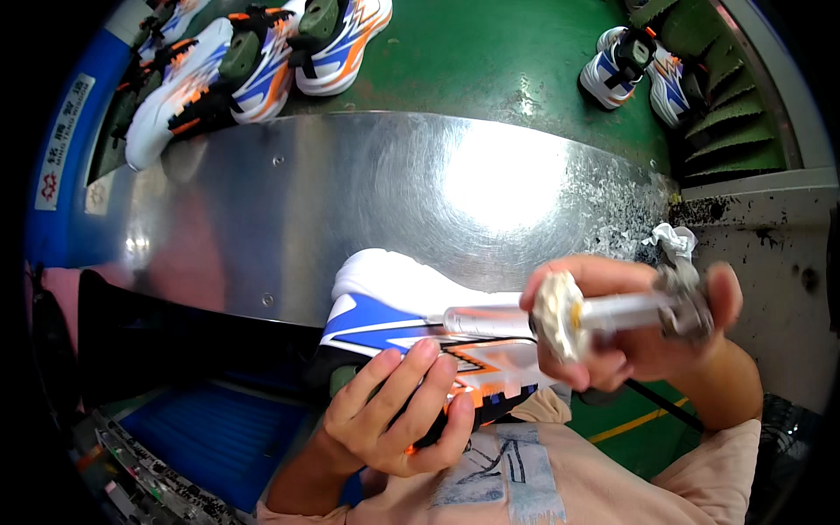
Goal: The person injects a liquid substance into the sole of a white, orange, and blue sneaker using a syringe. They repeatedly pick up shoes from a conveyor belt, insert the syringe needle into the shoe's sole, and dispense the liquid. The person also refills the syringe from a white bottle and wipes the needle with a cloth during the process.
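Observation:
A white, blue and orange sneaker [394, 276] lies on its side at the near edge of the metal plate, its pale sole facing away from me. My left hand [398, 411] grips it around the upper, fingers resting against its side. In my right hand [669, 354] is a clear syringe [486, 320], held by its wrapped flange and plunger. Its thin tip points left and meets or nearly meets the blue patch of the shoe's side; exact contact I cannot make out. Whitish wrapping covers the flange, and grey wrapping sits at the plunger's end.
Beyond the metal plate [350, 188] runs a green belt [490, 61]. Several similar sneakers [332, 52] crowd its left side, and a pair [617, 70] stands at the right by green flaps [739, 118]. A crumpled white scrap [674, 238] sits at the plate's right end.

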`<control>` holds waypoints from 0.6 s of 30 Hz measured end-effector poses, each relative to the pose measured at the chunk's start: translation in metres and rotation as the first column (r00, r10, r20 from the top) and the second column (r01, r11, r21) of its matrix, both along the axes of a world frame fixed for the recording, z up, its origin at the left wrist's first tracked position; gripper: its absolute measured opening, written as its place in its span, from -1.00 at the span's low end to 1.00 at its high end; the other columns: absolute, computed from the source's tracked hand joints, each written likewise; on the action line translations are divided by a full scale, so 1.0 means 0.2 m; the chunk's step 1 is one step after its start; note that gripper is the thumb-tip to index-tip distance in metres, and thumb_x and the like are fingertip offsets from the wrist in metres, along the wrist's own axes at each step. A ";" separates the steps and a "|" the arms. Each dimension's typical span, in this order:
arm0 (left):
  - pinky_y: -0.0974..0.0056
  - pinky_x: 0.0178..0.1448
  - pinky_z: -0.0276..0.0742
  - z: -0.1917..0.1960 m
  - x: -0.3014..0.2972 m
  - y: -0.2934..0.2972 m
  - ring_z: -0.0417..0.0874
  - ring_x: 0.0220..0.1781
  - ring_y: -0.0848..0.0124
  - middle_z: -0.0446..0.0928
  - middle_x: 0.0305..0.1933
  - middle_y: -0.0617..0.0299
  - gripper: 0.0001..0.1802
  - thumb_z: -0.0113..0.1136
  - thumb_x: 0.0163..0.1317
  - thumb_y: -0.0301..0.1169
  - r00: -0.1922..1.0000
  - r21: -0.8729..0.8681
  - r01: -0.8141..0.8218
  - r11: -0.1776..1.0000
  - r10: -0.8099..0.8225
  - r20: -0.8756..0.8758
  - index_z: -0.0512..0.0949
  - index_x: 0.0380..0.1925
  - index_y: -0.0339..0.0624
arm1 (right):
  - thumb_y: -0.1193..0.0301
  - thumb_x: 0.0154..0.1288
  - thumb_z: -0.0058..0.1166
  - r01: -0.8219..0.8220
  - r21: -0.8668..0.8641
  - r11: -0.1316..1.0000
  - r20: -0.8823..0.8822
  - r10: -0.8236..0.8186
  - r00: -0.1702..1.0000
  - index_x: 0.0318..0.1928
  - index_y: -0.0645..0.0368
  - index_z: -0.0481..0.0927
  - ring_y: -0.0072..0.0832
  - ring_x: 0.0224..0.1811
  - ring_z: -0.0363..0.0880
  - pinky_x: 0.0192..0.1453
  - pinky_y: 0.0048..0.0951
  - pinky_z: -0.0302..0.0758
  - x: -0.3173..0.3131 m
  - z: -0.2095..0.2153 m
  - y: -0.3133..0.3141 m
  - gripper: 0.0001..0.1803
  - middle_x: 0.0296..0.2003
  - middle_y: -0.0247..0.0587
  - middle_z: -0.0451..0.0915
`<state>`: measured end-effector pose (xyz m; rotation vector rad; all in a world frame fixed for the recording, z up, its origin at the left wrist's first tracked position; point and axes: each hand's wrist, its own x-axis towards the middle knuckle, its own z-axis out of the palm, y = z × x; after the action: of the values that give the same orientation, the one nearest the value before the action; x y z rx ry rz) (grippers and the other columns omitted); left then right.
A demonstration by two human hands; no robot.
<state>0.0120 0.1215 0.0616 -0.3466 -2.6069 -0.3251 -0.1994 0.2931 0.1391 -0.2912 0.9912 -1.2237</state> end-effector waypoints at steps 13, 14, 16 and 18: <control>0.03 0.43 0.26 -0.19 0.16 0.10 0.55 0.21 0.26 0.49 0.03 0.26 -0.53 0.27 0.27 -0.15 0.981 -0.154 -0.183 0.971 0.170 -0.098 0.21 0.01 0.13 | -0.57 -0.29 0.14 0.299 0.044 0.953 -0.139 -0.291 0.947 0.13 0.53 0.29 -0.43 -0.30 0.52 -0.26 -0.49 0.38 0.15 0.13 0.37 0.36 -0.31 -0.05 0.51; 0.03 0.42 0.28 -0.18 0.16 0.10 0.55 0.21 0.24 0.48 0.04 0.24 -0.54 0.27 0.28 -0.15 0.981 -0.151 -0.182 0.972 0.170 -0.088 0.21 0.01 0.12 | -0.54 -0.27 0.17 0.318 -0.006 0.948 -0.111 -0.317 0.942 0.15 0.53 0.26 -0.44 -0.27 0.50 -0.22 -0.50 0.38 0.16 0.12 0.43 0.35 -0.27 -0.06 0.50; 0.00 0.40 0.31 -0.20 0.16 0.10 0.56 0.19 0.19 0.49 0.03 0.22 -0.58 0.23 0.30 -0.18 0.974 -0.171 -0.199 0.965 0.176 -0.143 0.21 -0.01 0.09 | -0.51 -0.23 0.20 0.334 -0.043 0.942 -0.064 -0.336 0.940 0.20 0.53 0.21 -0.45 -0.21 0.49 -0.18 -0.51 0.36 0.17 0.10 0.52 0.36 -0.21 -0.06 0.48; -0.07 0.32 0.40 -0.21 0.14 0.11 0.63 0.09 0.09 0.52 -0.02 0.15 -0.69 0.15 0.35 -0.29 0.969 -0.132 -0.205 0.970 0.181 -0.171 0.24 -0.06 0.02 | -0.54 -0.17 0.12 0.385 0.056 0.921 -0.151 -0.374 0.915 0.13 0.52 0.26 -0.37 -0.34 0.54 -0.35 -0.43 0.39 0.20 0.13 0.57 0.29 -0.33 -0.03 0.54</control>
<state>0.0398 0.1429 0.0201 -0.1577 -2.4885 -0.0343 -0.1604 0.4071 0.1644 -0.1178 1.2575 -1.5241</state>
